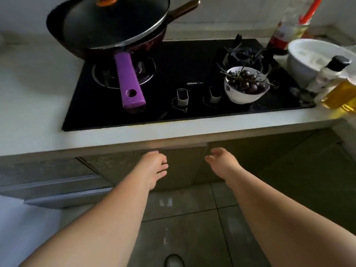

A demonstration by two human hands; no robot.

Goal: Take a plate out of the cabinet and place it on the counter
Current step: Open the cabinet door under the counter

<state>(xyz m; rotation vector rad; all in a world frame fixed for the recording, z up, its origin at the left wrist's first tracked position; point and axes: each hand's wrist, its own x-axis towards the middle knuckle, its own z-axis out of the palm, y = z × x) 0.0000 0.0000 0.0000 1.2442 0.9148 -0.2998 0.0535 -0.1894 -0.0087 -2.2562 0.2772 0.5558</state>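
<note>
Not seeing a plate anywhere, since the dark olive cabinet doors (185,166) under the counter are sitting shut and hiding whatever's inside. Getting pretty murky down there too, especially off to the right where the cabinet front is fading into shadow. Motion blur smearing most edges.

Looking at a pale white stone counter (38,89) running across the whole width, with a glossy black glass gas hob (173,74) set into it and grey floor tiles (192,218) below. Wall behind getting cropped off at the top.

Sitting on the left burner: a big black lidded frying pan (107,22), top edge cut off, with a bright purple handle (130,83) poking toward the camera. Crowding the right end: a large white bowl (308,56), then a clear cooking oil bottle with a red label (285,29), too blurred to read. Resting on the hob's right side, a small white bowl of dark purple grapes (245,85). Just beside the big bowl, a black-capped bottle (327,72) and a yellow oil bottle (341,95) getting chopped by the frame edge.

Reaching toward the doors with both arms: left hand (154,166) loosely curled, fingers relaxed, holding nothing. Right hand (223,160) spread open, also empty, hovering near the door seam; can't tell if touching.
</note>
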